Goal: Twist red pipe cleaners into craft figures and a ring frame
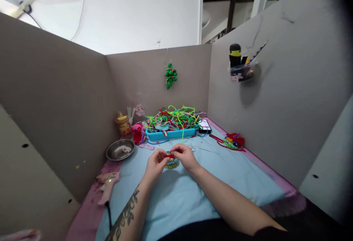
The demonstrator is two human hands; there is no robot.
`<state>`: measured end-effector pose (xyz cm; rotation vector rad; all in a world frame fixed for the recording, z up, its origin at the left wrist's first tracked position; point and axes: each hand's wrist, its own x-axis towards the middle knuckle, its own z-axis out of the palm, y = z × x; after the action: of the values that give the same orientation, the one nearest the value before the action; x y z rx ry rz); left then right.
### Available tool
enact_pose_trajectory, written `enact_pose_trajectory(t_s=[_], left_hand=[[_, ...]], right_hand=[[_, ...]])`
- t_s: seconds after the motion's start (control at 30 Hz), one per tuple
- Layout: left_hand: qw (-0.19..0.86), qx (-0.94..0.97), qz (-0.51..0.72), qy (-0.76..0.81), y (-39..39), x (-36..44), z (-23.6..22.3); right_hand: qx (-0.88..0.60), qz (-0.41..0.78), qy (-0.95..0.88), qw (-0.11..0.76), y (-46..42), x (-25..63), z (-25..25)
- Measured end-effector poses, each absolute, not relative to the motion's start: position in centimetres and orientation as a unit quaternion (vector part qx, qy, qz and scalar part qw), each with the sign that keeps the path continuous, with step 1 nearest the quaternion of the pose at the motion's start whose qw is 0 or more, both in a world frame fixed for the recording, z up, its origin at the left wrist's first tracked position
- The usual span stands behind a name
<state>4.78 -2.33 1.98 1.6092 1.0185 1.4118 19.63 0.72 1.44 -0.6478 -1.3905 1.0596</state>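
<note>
Both hands meet over the middle of the table around a small round craft piece (172, 164) with yellow, blue and green bands and a red part on top. The red part, which looks like pipe cleaner, is pinched by my left hand (157, 163) from the left side. My right hand (186, 156) pinches it from the right, thumb and forefinger close to the left fingertips. Fingers hide much of the piece's top. Just behind the hands stands a blue tray (171, 135) heaped with tangled pipe cleaners (176, 119) in green, red and other colours.
At left lie a pink glue gun (109, 187) with a lit green light and a metal bowl (120, 149) holding whitish bits. A jar (123, 125) stands behind them. Another colourful craft piece (233, 141) lies at right. Grey partitions (157, 68) enclose the blue cloth (220, 182).
</note>
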Motion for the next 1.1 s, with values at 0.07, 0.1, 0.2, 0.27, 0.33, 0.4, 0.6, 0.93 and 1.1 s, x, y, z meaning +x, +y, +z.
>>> enact_pose_trajectory(t_s=[0.07, 0.1, 0.2, 0.27, 0.33, 0.4, 0.6, 0.93, 1.1], left_hand=[[0.392, 0.627, 0.54, 0.403, -2.1, 4.7, 1.6], [0.402, 0.625, 0.533, 0.404, -1.9, 4.6, 1.5], [0.438, 0.619, 0.516, 0.398, -1.7, 4.6, 1.2], [0.453, 0.617, 0.513, 0.388, -1.8, 4.7, 1.2], [0.454, 0.624, 0.507, 0.383, -1.9, 4.8, 1.4], [0.439, 0.632, 0.509, 0.385, -2.2, 4.9, 1.6], [0.357, 0.621, 0.573, 0.399, -2.6, 4.8, 2.0], [0.153, 0.655, 0.594, 0.441, -2.5, 4.7, 1.5], [0.111, 0.678, 0.545, 0.481, -2.0, 4.1, 1.4]], right_hand=[[-0.265, 0.356, -0.667, 0.599, 0.6, 20.2, 1.8], [-0.252, 0.308, -0.698, 0.595, 0.6, 20.5, 2.0], [-0.234, 0.247, -0.742, 0.578, 0.7, 21.0, 2.4], [-0.256, 0.281, -0.729, 0.569, 1.0, 21.1, 2.4], [-0.284, 0.362, -0.7, 0.547, 1.4, 21.0, 2.3], [-0.299, 0.454, -0.661, 0.517, 1.7, 20.8, 2.0], [-0.296, 0.55, -0.585, 0.517, 1.6, 19.9, 1.5], [-0.301, 0.542, -0.61, 0.493, 0.9, 18.8, 0.4], [-0.353, 0.367, -0.709, 0.489, 0.4, 19.0, 0.6]])
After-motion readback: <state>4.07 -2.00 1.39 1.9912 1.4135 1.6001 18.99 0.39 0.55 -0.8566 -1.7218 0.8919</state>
